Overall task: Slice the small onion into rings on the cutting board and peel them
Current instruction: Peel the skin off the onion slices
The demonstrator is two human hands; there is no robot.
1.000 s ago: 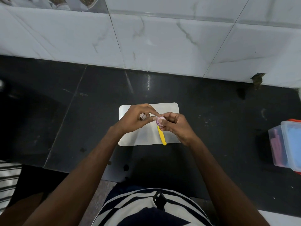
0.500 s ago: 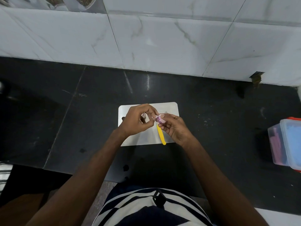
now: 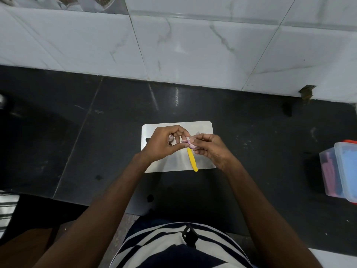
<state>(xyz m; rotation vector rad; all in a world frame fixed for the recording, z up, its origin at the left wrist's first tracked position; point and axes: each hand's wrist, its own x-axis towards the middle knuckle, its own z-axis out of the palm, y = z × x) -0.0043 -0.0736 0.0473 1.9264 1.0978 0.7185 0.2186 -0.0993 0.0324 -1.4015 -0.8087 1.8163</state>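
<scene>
Both hands hover just above a small white cutting board (image 3: 204,161) on the black counter. My right hand (image 3: 209,147) pinches a small purple onion piece (image 3: 190,144) between thumb and fingers. My left hand (image 3: 164,144) meets it from the left, its fingertips gripping the onion's skin at the same spot. A pale onion bit (image 3: 171,138) shows behind the left fingers; I cannot tell whether it lies on the board. A yellow-handled knife (image 3: 192,160) lies on the board under the hands, handle pointing toward me, its blade hidden.
The black counter (image 3: 96,142) runs back to a white marble-tiled wall (image 3: 193,45). A clear plastic container (image 3: 342,169) with blue and pink contents stands at the right edge. A striped cloth (image 3: 7,207) shows at the lower left.
The two hands stay together over the board, shifting slightly. The fingers have worked around the onion piece, with the left fingertips now pulling at its skin.
</scene>
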